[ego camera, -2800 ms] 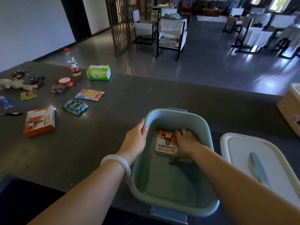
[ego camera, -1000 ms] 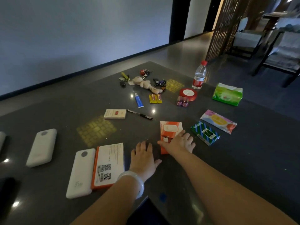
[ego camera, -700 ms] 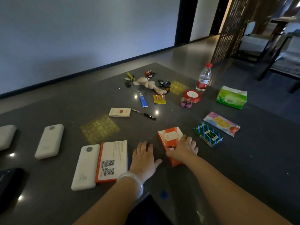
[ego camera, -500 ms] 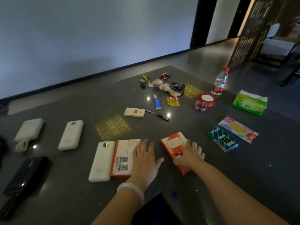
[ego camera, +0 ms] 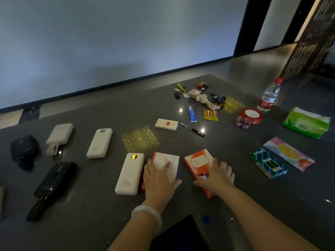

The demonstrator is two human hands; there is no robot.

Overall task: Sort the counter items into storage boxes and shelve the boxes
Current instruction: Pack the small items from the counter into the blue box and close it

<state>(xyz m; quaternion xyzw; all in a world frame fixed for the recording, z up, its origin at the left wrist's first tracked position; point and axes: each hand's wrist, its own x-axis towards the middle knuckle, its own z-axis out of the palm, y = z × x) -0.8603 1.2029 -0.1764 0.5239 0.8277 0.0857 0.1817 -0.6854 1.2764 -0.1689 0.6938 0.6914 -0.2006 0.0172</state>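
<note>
My left hand [ego camera: 159, 182] lies on the near half of a flat orange box with a white printed face [ego camera: 172, 163]; its fingers are spread on top and the thumb is by the box's right edge. My right hand [ego camera: 217, 178] grips a second orange box [ego camera: 197, 161] just to the right, with the fingers over its right side and the thumb on its near left. Both boxes are on the dark counter [ego camera: 181, 138]. No storage box is in view.
A white power bank [ego camera: 129, 173] touches the left box. Further left lie two more white power banks [ego camera: 99, 143] [ego camera: 60, 135] and dark ones [ego camera: 56, 179]. Beyond lie a small box [ego camera: 166, 124], a pen [ego camera: 192, 129], a plush toy [ego camera: 203, 100], a bottle [ego camera: 270, 96], tape [ego camera: 251, 115], tissues [ego camera: 306, 123] and two packets [ego camera: 267, 163].
I turned away from the teal bin to the counter's left part. My right hand took hold of the orange box. My left hand slid from the bare counter onto the white-faced box.
</note>
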